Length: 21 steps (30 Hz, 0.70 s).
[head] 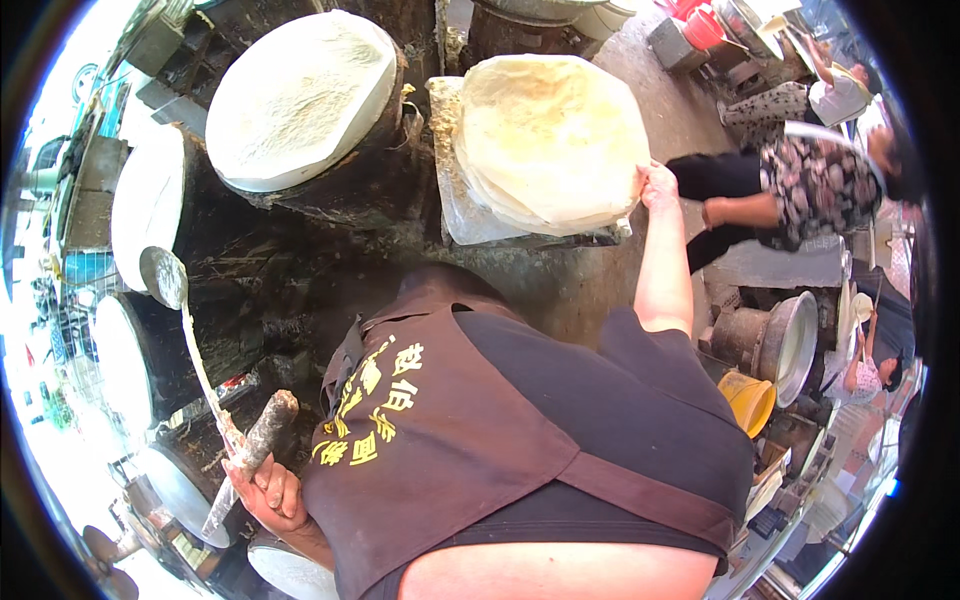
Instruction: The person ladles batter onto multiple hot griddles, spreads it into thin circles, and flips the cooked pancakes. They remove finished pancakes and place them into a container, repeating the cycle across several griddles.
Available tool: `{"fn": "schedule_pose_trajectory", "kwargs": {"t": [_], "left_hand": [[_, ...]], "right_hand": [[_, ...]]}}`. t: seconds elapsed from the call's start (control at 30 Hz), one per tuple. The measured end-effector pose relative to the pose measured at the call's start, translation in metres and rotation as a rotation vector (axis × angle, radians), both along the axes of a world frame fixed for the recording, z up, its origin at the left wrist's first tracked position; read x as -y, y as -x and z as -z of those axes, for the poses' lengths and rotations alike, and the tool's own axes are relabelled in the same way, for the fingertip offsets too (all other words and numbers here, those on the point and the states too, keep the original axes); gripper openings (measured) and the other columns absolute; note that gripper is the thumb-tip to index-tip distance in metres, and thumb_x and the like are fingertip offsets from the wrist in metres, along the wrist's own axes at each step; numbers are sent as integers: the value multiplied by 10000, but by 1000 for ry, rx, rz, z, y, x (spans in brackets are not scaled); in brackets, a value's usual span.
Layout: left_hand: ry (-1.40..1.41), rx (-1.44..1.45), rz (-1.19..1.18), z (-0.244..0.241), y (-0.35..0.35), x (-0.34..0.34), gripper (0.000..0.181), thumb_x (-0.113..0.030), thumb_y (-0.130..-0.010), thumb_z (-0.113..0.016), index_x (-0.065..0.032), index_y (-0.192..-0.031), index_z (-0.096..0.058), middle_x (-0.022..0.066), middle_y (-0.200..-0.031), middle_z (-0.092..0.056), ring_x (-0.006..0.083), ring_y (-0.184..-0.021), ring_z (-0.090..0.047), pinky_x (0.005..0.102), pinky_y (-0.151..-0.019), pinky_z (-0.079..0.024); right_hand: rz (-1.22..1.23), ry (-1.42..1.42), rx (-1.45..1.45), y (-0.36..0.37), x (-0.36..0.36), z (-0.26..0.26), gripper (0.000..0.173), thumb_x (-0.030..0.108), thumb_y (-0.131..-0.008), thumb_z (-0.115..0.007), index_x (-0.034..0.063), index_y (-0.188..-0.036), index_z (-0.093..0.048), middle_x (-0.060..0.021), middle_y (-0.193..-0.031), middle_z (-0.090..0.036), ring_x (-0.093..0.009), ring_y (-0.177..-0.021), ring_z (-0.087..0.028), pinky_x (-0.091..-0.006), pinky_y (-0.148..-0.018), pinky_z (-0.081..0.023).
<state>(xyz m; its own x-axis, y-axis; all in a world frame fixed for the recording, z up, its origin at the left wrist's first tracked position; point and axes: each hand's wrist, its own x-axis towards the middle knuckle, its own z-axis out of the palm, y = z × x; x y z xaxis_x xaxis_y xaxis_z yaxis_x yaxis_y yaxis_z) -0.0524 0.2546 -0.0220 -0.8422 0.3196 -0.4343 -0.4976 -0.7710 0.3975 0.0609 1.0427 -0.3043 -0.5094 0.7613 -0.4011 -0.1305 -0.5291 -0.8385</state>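
Observation:
My right hand [658, 186] grips the near right edge of a stack of thin round flatbreads [551, 142], pale with yellowish patches. The stack rests on a plastic-covered stand [480, 222]. Held in my left hand [271, 491] are a long-handled metal ladle [165, 277] coated in pale residue and a second tool [266, 431] with a thick, caked handle and a flat blade. The ladle's bowl is raised toward the left, in front of a round griddle [150, 199]. Beyond, a larger round griddle [304, 101] carries a white, rough-surfaced layer on a dark barrel stove.
More round griddles [124, 360] on dark stoves line my left side. At right a person in a flowered top [821, 187] stands close to the stack. Further back are a yellow bucket [750, 401], a large metal basin [795, 349] and a red bucket [703, 28].

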Motion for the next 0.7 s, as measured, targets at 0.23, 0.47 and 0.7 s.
{"fn": "schedule_pose_trajectory", "kwargs": {"t": [0.23, 0.47, 0.7], "left_hand": [[-21, 17, -84, -26, -3, -14, 387, -381, -980, -457, 5, -980, -435, 60, -705, -435, 86, -405, -391, 207, -218, -311], [253, -52, -140, -57, -35, -10, 332, -399, -1000, -408, -78, -949, -477, 21, -657, -398, 86, -395, -350, 215, -228, -294], [229, 105, -162, -49, -36, -15, 460, -317, -1015, -386, -234, -1450, -262, 41, -676, -435, 80, -398, -369, 200, -254, -310]], "right_hand": [[197, -199, 292, 0, 22, 3, 363, -80, -752, -644, -102, -1108, -582, -171, -1004, -664, -263, -871, -667, -363, -789, -558], [145, -1271, 1309, 50, 104, -138, 557, 308, -730, -713, 8, -1182, -589, -212, -1066, -636, -339, -1033, -592, -417, -904, -468], [-494, -1774, 77, 258, 336, -163, 573, 175, -698, -767, 19, -1206, -553, -164, -1093, -619, -330, -1004, -581, -407, -875, -469]]}}
